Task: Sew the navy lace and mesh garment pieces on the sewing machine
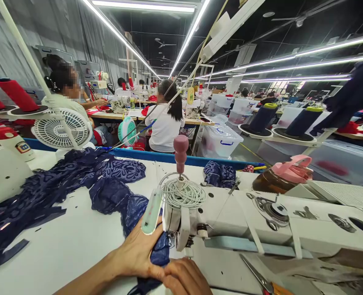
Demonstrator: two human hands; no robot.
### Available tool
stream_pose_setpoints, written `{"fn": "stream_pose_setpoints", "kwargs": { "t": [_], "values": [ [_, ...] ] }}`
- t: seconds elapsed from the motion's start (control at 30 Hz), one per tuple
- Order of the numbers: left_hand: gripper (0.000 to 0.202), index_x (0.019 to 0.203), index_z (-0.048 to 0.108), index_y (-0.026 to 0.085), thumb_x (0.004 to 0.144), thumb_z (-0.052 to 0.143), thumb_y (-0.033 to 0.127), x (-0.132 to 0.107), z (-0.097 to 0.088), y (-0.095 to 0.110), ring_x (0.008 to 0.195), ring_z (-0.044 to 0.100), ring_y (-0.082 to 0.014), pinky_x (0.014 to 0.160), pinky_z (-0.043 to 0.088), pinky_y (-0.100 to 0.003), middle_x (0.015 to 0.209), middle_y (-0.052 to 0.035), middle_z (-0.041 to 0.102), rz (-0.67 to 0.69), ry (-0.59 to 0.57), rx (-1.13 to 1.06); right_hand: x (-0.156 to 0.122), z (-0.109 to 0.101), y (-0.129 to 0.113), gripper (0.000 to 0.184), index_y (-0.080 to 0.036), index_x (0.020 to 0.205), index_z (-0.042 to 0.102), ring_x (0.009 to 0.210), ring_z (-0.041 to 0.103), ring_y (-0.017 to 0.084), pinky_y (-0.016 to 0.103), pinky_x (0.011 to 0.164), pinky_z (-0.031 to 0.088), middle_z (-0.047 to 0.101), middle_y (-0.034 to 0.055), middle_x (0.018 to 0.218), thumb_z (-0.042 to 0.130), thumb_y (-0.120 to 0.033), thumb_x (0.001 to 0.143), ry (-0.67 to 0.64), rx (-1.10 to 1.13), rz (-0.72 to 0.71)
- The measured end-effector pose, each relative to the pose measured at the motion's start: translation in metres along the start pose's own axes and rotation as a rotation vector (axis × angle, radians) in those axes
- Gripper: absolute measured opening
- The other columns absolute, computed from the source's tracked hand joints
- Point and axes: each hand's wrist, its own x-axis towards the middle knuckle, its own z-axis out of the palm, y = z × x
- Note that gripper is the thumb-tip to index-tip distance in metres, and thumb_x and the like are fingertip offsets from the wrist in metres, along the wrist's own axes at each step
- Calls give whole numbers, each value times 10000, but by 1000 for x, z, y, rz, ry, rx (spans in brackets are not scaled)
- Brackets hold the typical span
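Note:
My left hand (138, 250) lies on navy lace fabric (161, 250), thumb stretched to the right. Its fingertips are partly hidden behind the machine's head and a pale green plate. Close beside the left thumb, my right hand (187, 278) has its fingers curled at the near edge of the fabric, seemingly gripping it. The sewing machine (227, 213) stands with its needle and presser foot area (172, 239) just beyond the hands, touching the lace. From there the lace runs back to the left over the white table (85, 237).
Navy lace pieces (55, 184) are heaped at left. Orange-handled scissors (261, 274) lie at lower right. A pink-lidded bottle (279, 174), a rolled lace bundle (220, 174), thread cones (263, 119) and a white fan (62, 128) surround the machine. Co-workers sit ahead.

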Motion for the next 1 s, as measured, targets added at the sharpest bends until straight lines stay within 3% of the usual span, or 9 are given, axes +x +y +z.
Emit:
{"fn": "stream_pose_setpoints", "kwargs": {
  "t": [0.13,0.23,0.33,0.4,0.5,0.63,0.8,0.9,1.0],
  "values": [
    [1141,1551,205,206,688,668,790,-3,-2,-5,1428,244,-447,1164,222,-606,1578,-194,256,11,-33,-7,3,-6,2,300,-208,980,658,751,587,150,301,719,424,659,4,834,369,-176,1057,-189,-81,-3],
    [1157,1539,217,178,672,695,777,-12,-7,2,1414,268,-434,1144,301,-566,1541,-210,295,-8,-3,-24,9,-9,3,377,-174,975,654,806,591,153,307,767,413,684,20,906,293,-204,1080,-172,-131,-41],
    [572,1391,433,179,934,587,486,-24,-8,18,1238,488,-322,1015,457,-442,1329,-162,515,-31,101,-2,8,-5,2,347,-197,868,630,730,564,128,302,799,409,651,-29,786,345,-177,1065,-151,-112,-69],
    [211,1097,588,181,1002,401,210,-29,-3,28,932,586,-228,778,504,-327,1027,-97,610,14,142,62,3,-1,1,299,-214,802,596,677,543,117,286,790,430,614,-50,716,415,-158,1032,-154,-59,-83],
    [330,858,575,178,996,284,105,-32,10,30,661,504,-186,558,383,-288,757,-44,555,107,193,192,-4,1,-2,218,-221,798,556,660,558,111,249,755,477,616,-44,719,466,-175,991,-206,58,17],
    [319,1083,579,147,1029,264,142,-33,19,21,667,505,-191,558,368,-294,778,-44,567,129,216,248,-9,1,-5,183,-235,827,528,656,593,125,258,809,520,615,-43,702,451,-201,990,-263,153,156],
    [320,1221,517,100,985,301,72,-33,21,21,704,534,-205,593,412,-311,834,-58,584,119,156,354,-3,-9,-3,204,-232,868,551,680,597,125,279,892,495,640,-35,748,422,-150,1003,-295,114,38],
    [340,1206,519,94,915,362,15,-32,24,22,702,549,-215,585,432,-328,844,-61,594,110,132,389,8,-25,5,219,-220,1022,590,745,600,153,290,817,478,678,-4,855,441,-85,935,-419,53,26],
    [333,1169,548,85,897,372,8,-30,28,21,684,561,-223,567,451,-344,828,-73,606,131,174,422,14,-32,18,468,-203,1286,540,873,618,238,381,839,450,696,67,1019,488,-122,828,-561,-113,110]
  ]
}}
